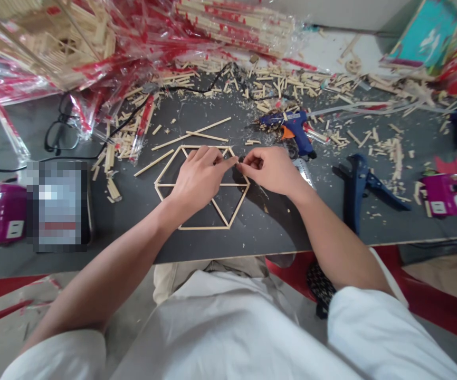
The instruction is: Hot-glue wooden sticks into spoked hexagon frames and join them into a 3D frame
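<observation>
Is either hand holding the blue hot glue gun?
No, the blue hot glue gun lies on the tabletop, away from the left hand and right hand, both over a wooden stick frame.

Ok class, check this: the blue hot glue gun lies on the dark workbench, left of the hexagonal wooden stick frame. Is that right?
No: the head view shows the blue hot glue gun lying on the dark workbench to the right of the hexagonal wooden stick frame, not the left.
</observation>
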The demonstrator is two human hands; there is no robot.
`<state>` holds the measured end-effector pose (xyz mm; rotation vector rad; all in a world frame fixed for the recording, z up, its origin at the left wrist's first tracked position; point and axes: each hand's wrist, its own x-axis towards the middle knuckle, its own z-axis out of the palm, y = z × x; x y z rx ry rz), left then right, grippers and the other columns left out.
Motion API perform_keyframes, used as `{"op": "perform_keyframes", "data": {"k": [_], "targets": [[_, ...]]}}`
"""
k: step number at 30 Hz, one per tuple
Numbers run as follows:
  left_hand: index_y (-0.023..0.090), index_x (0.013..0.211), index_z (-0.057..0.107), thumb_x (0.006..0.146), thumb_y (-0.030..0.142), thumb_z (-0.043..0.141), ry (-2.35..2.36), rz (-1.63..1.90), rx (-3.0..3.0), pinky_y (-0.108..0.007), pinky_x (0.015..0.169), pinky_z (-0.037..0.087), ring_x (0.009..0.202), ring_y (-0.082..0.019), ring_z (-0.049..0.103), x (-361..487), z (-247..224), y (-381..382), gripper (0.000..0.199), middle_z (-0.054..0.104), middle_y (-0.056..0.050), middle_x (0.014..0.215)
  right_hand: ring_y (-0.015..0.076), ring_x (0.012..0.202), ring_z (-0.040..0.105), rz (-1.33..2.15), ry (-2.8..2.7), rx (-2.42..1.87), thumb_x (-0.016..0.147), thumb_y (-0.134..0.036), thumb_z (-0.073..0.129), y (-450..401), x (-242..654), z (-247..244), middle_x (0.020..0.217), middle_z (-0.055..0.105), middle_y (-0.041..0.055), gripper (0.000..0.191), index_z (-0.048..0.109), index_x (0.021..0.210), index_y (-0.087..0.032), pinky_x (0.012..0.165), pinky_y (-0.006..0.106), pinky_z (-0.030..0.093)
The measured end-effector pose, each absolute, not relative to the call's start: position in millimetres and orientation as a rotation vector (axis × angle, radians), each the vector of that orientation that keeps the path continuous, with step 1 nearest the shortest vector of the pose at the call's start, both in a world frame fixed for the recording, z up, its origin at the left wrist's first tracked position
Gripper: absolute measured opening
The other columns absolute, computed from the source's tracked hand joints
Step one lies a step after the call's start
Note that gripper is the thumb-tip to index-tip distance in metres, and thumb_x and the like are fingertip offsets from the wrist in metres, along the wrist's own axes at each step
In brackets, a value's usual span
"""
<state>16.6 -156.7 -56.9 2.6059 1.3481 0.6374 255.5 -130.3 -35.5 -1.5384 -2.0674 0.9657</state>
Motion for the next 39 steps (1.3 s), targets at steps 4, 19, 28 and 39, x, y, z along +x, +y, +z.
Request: {"op": "perform_keyframes", "data": {"k": [4,19,28,39], "targets": [[0.030,0.149,0.081,0.117,0.022,0.048,1.341,0.633,2.600,-0.049,0.099,0.055,0.112,-0.033,0.064,15.9,-55.8,-156.9,0.046,0.074,-0.014,0.117,0.0195,0.069,0.058,0.987,-2.062,-1.528,0.096,-0.076,0.079,-130.1,257.9,-33.2,0.071,0.070,0.0051,0.057,0.075,0.082,-0.021,0.072,0.038,0.041],[0.030,0.144,0.085,0.116,0.047,0.064,1.171,0.702,2.536,-0.054,0.108,0.051,0.117,-0.035,0.066,13.8,-55.3,-153.7,0.039,0.077,-0.013,0.115,0.0181,0.072,0.063,1.306,-2.157,-1.378,0.094,-0.047,0.080,-127.0,282.2,-23.4,0.083,0.079,0.0038,0.025,0.083,0.097,-0.022,0.072,0.035,0.042],[0.032,0.144,0.087,0.110,0.056,0.075,1.138,0.683,2.593,-0.052,0.107,0.050,0.121,-0.036,0.064,16.0,-60.2,-153.9,0.043,0.075,-0.013,0.115,0.0170,0.072,0.059,1.304,-2.169,-1.418,0.094,-0.048,0.083,-128.1,280.5,-20.6,0.078,0.073,0.0027,0.028,0.085,0.096,-0.020,0.072,0.035,0.039],[0.033,0.141,0.088,0.107,0.051,0.081,1.170,0.705,2.571,-0.051,0.106,0.050,0.121,-0.035,0.063,18.5,-61.5,-155.4,0.039,0.074,-0.012,0.113,0.0174,0.074,0.059,1.309,-2.175,-1.401,0.092,-0.046,0.082,-127.1,279.6,-20.2,0.079,0.072,0.0031,0.027,0.082,0.094,-0.019,0.074,0.036,0.039]]}}
